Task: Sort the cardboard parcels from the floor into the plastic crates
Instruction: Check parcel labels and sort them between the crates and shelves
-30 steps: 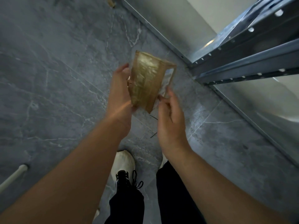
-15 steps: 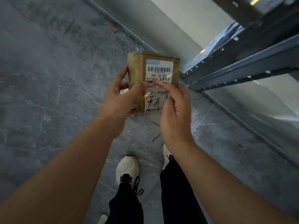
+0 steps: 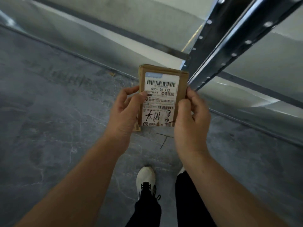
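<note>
Both grips pinch one small flat brown cardboard parcel point(image 3: 164, 97) by its side edges: left hand point(image 3: 125, 112) on left edge, right hand point(image 3: 191, 118) on right. Parcel held upright above grey marbled floor point(image 3: 49, 128), white barcode label point(image 3: 159, 99) facing camera. Blue metal rack post point(image 3: 229, 40) far right.

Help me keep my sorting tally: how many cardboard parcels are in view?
1: the cardboard parcel, gripped between the left hand and right hand above the floor, label facing the camera. Others may lie outside the frame.

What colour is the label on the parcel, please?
White, with black barcodes and print and a pale blue strip on top; the label shows best in the head view.
</note>
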